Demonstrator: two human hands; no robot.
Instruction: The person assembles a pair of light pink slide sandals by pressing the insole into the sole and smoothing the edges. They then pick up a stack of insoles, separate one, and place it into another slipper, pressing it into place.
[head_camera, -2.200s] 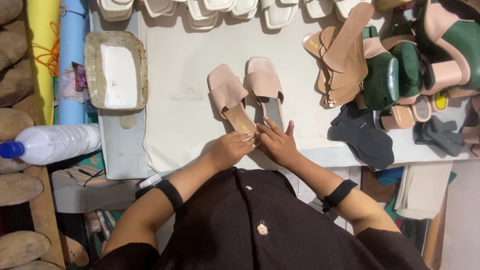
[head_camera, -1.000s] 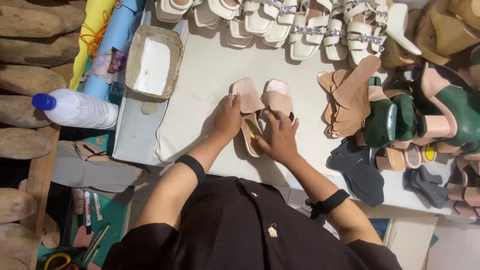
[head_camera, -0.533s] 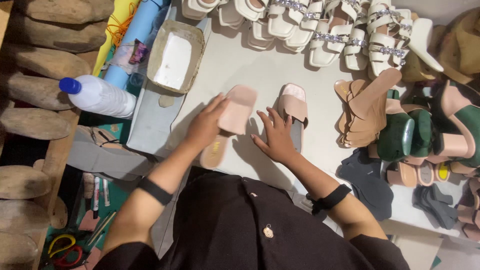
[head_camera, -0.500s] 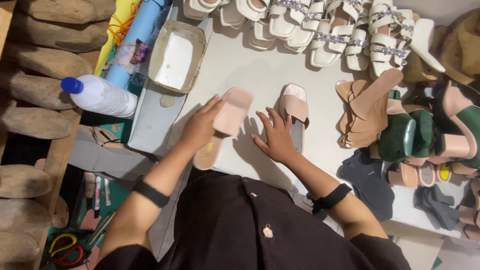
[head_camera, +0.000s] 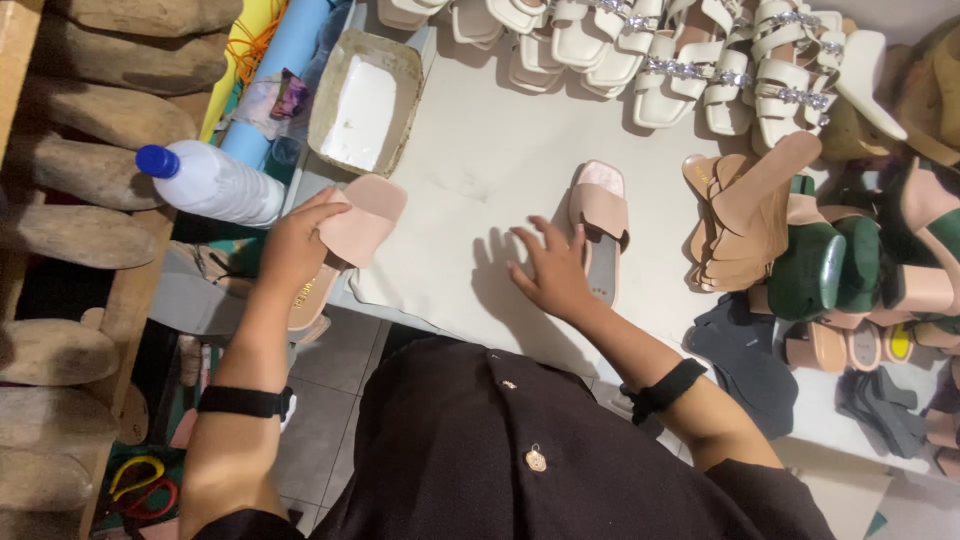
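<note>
pink sandal (head_camera: 345, 240) sits in your left hand (head_camera: 292, 245), fingers closed around its strap, out past the left edge of the bench (head_camera: 480, 170) near the plastic bottle (head_camera: 215, 183). its mate (head_camera: 600, 225) lies flat on the bench, your right hand (head_camera: 552, 275) spread open just beside it, holding nothing. keep the grip on the strap firm and the sole level, clear of the bottle. the shallow tray (head_camera: 365, 100) close by holds a white substance.

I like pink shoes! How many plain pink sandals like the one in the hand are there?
2: one pink sandal in the left hand, another on the table by the right hand.
</note>
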